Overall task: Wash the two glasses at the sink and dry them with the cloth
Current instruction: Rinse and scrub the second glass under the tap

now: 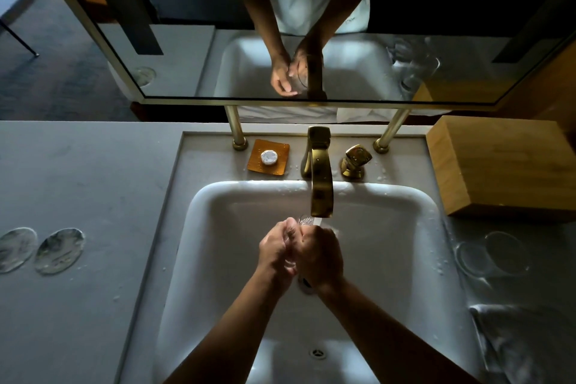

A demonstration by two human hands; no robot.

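Over the white sink (218,212), both my hands hold one clear glass (306,221) under the running water from the gold tap (321,193). My left hand (276,248) grips its left side and my right hand (321,256) wraps round its right side, so only the rim shows. The second glass (498,254) stands on the counter to the right of the sink. A white cloth (523,343) lies folded at the right front corner.
A gold tap handle (355,160) and an orange soap dish (268,159) sit behind the basin. A wooden box (505,171) stands at the right. Two glass coasters (59,256) lie on the left counter. A mirror (280,40) hangs above.
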